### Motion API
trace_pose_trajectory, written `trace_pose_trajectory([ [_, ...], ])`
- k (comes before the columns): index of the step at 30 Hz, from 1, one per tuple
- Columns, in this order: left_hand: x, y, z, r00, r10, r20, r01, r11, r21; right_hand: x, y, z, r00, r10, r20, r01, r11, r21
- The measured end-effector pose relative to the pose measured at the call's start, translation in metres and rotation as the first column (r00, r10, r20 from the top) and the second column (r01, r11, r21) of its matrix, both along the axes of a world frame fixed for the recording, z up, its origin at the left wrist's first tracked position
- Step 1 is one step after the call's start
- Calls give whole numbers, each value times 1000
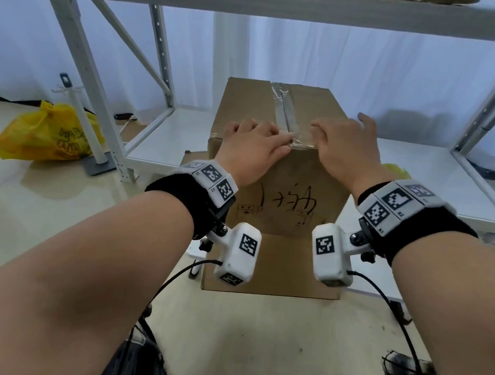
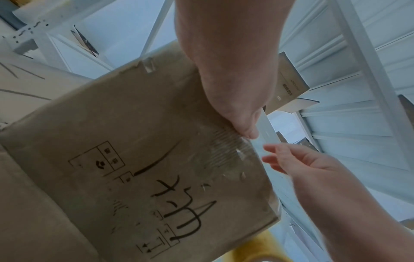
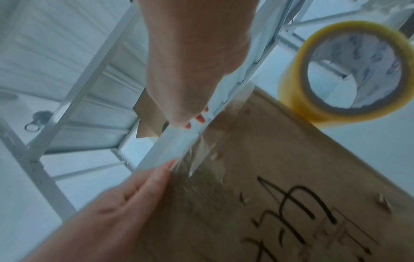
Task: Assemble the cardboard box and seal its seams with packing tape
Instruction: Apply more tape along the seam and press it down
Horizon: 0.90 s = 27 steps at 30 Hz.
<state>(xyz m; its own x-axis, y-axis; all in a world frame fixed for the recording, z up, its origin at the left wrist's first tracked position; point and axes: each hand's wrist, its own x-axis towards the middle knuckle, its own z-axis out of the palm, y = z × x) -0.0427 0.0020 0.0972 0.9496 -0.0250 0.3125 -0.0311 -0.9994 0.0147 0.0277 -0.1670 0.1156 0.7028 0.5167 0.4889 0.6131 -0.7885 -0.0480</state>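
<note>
Pale floor tiles [image 1: 24, 209] carry the upright cardboard box [image 1: 286, 185], which stands directly in front of a white metal shelving rack [image 1: 82, 35] backed by a pale curtain. Hidden or unclear: the box's lower edge lies behind the two wrist-mounted cameras, its black handwriting is partly covered by the forearms, and both wrist views are blurred, so the exact fingertip contact cannot be resolved. Clear packing tape [image 1: 287, 112] runs along the centre seam on top of the box and folds over its near top edge, where it looks wrinkled. Left of the box, a yellow plastic bag [image 1: 47, 132] lies on the floor beside a white post on a grey base. A roll of yellowish tape [image 3: 349, 70] appears only in the right wrist view, beyond the box's right edge; what it rests on cannot be told. Left hand [image 1: 253, 148] lies palm-down over the near top edge left of the seam, fingers curled against the top and thumb pointing toward the tape end. Right hand [image 1: 342, 142] lies palm-down right of the seam, fingers loosely spread and bent onto the top, gripping nothing.
</note>
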Motion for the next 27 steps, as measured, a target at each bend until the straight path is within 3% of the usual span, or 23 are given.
trace_pose_trajectory([
  [3,5,0,-1,999,-8,37,9,1000,-25,5,-17,8,957,-288,-48,281,953,-109],
  [5,5,5,-3,997,-42,59,44,999,-30,8,-25,10,910,-380,-167,351,919,-181],
  [7,4,11,-5,994,-86,71,88,996,-14,11,-28,8,900,-360,-246,320,929,-188],
  [14,-2,20,3,990,-115,85,124,986,-111,11,-29,9,954,-248,-169,211,955,-209],
  [19,15,-12,4,1000,3,11,-4,994,107,9,-31,5,952,-251,-174,218,958,-188],
  [21,18,-14,-1,999,47,25,-50,991,128,9,-31,3,952,-249,-178,221,962,-162],
  [27,15,-9,-9,999,20,46,-31,965,262,11,-28,-2,955,-245,-166,225,965,-133],
])
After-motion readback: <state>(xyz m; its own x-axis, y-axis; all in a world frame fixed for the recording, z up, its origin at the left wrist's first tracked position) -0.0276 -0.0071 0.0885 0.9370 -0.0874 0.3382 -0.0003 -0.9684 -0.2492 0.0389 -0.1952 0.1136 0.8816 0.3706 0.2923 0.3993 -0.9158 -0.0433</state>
